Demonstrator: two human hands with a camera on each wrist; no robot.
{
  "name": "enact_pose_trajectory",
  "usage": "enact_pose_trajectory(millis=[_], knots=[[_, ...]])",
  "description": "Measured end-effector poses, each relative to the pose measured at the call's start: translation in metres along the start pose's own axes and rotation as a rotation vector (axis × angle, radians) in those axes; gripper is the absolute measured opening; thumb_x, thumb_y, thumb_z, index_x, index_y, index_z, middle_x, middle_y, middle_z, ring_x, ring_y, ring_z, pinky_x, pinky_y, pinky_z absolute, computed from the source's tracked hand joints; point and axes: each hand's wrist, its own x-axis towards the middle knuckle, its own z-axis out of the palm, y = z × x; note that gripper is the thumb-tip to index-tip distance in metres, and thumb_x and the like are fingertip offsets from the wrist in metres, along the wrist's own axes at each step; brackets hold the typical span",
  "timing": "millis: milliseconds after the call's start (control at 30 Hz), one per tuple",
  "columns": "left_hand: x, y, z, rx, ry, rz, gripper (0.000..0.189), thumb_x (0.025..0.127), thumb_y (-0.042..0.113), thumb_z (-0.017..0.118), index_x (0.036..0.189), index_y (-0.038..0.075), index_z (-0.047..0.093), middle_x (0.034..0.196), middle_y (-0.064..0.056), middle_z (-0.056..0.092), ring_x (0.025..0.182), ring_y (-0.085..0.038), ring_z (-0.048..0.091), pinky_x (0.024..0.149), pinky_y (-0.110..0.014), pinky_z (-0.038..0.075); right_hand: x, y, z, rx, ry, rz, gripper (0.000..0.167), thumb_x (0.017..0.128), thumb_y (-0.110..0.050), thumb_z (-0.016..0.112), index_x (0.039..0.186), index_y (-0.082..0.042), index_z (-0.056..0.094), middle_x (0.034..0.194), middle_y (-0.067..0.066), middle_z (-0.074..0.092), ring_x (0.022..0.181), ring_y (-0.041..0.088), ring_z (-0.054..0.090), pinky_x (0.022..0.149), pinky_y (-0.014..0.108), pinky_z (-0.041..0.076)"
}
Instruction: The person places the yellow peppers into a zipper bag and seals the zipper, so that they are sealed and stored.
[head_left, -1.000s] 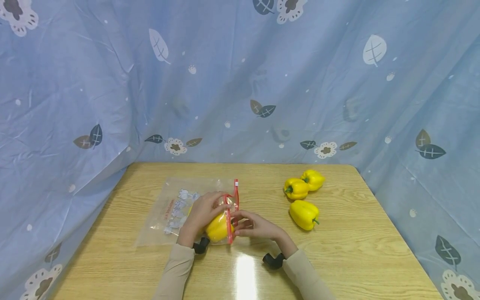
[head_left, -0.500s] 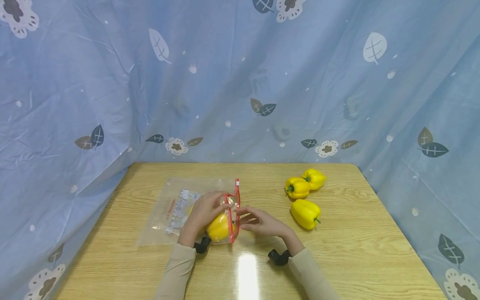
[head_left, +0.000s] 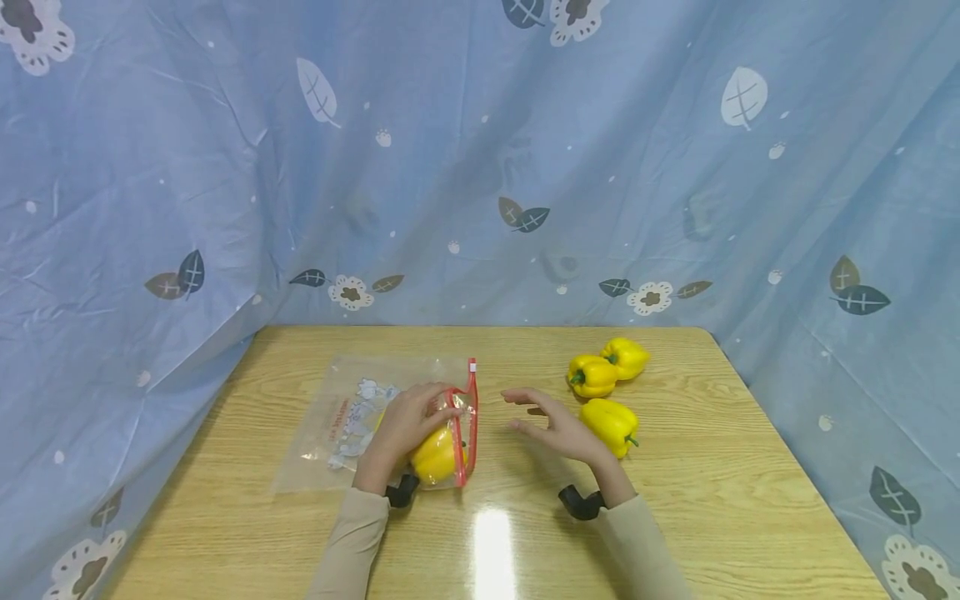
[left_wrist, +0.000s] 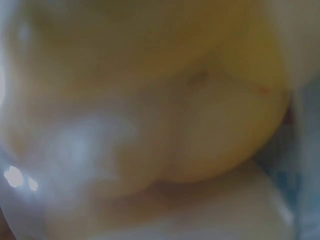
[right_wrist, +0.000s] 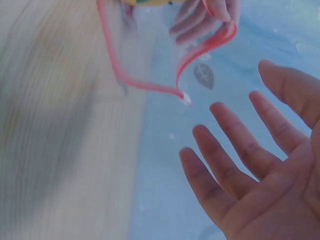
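Note:
A clear zip bag [head_left: 311,437] with a red-edged mouth and a printed pattern lies on the table at left. Inside it, near the mouth, sits a yellow bell pepper [head_left: 435,460], its stem end towards the opening. My left hand [head_left: 403,423] grips the bag around the pepper, thumb reaching to the red rim. The left wrist view is blurred, filled by pepper yellow. My right hand [head_left: 558,429] hovers to the right of the mouth, fingers spread and holding nothing. In the right wrist view the bag's red rim [right_wrist: 150,86] gapes apart beyond the fingertips.
A loose yellow bell pepper [head_left: 606,421] lies just behind my right hand. Two more, a nearer pepper [head_left: 592,377] and a farther pepper [head_left: 627,357], touch each other at the back right. A patterned blue curtain [head_left: 480,167] surrounds the wooden table [head_left: 720,500].
My right hand has left the bag's mouth and moved right, towards the loose peppers. My left hand stays on the bag and the pepper inside.

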Motion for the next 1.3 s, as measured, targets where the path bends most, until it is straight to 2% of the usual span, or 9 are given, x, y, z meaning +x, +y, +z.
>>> enact_pose_trajectory(millis=[100,367,600,767,967,1033,1200,1300], knots=[[0.000,0.000,0.000,-0.003,0.000,-0.003,0.040,0.083,0.044,0.065,0.118,0.026,0.062,0.120,0.003,0.062,0.113,-0.022,0.056,0.097,-0.044,0.043,-0.004,0.002,-0.006,-0.058,0.052,-0.010,0.039,0.092,-0.012,0.058,0.129,-0.005,0.049,0.130,0.011,0.053,0.118,0.030,0.050,0.097,0.053,0.040],[-0.001,0.001,-0.001,-0.011,-0.010,-0.012,0.042,0.083,0.045,0.065,0.119,0.024,0.062,0.121,0.003,0.062,0.115,-0.022,0.055,0.099,-0.043,0.042,-0.021,0.024,-0.020,-0.158,0.168,-0.045,0.038,0.090,-0.019,0.061,0.127,-0.014,0.053,0.125,-0.001,0.058,0.114,0.021,0.054,0.093,0.044,0.046],[-0.002,0.000,-0.002,-0.001,0.001,-0.010,0.041,0.083,0.046,0.064,0.119,0.026,0.062,0.121,0.003,0.062,0.115,-0.022,0.055,0.099,-0.043,0.042,-0.035,0.033,-0.034,-0.240,0.228,-0.070,0.038,0.089,-0.014,0.063,0.126,-0.009,0.054,0.124,0.007,0.059,0.115,0.026,0.053,0.094,0.046,0.043],[-0.002,-0.002,-0.001,0.003,0.000,-0.008,0.042,0.083,0.047,0.064,0.119,0.025,0.062,0.121,0.003,0.062,0.115,-0.022,0.055,0.099,-0.043,0.042,-0.045,0.041,-0.043,-0.292,0.269,-0.043,0.039,0.087,-0.012,0.065,0.124,-0.010,0.056,0.121,0.005,0.060,0.109,0.025,0.055,0.093,0.045,0.044],[-0.001,-0.001,-0.001,-0.004,-0.018,-0.018,0.042,0.084,0.047,0.063,0.120,0.026,0.061,0.122,0.004,0.061,0.116,-0.022,0.054,0.100,-0.043,0.041,-0.057,0.050,-0.055,-0.321,0.302,-0.048,0.041,0.083,-0.009,0.069,0.122,-0.012,0.058,0.119,0.008,0.061,0.112,0.024,0.053,0.097,0.033,0.040],[-0.001,-0.001,-0.001,-0.003,-0.022,-0.021,0.042,0.084,0.047,0.063,0.121,0.027,0.061,0.123,0.004,0.061,0.116,-0.021,0.054,0.100,-0.043,0.041,-0.060,0.053,-0.058,-0.330,0.303,-0.042,0.040,0.083,-0.009,0.069,0.122,-0.012,0.058,0.120,0.008,0.059,0.114,0.024,0.050,0.098,0.035,0.038],[-0.002,0.000,-0.002,-0.004,-0.028,-0.022,0.044,0.084,0.050,0.061,0.121,0.026,0.061,0.123,0.004,0.061,0.116,-0.021,0.054,0.100,-0.043,0.041,-0.071,0.056,-0.065,-0.331,0.297,0.038,0.040,0.084,-0.015,0.069,0.122,-0.008,0.057,0.126,0.015,0.052,0.119,0.032,0.044,0.096,0.055,0.036],[-0.002,0.000,-0.002,-0.002,-0.034,-0.036,0.045,0.084,0.052,0.060,0.121,0.027,0.060,0.124,0.004,0.060,0.118,-0.021,0.053,0.101,-0.043,0.040,-0.077,0.059,-0.067,-0.338,0.286,0.073,0.044,0.084,-0.018,0.069,0.124,-0.007,0.056,0.128,0.020,0.047,0.120,0.037,0.041,0.095,0.061,0.034]])
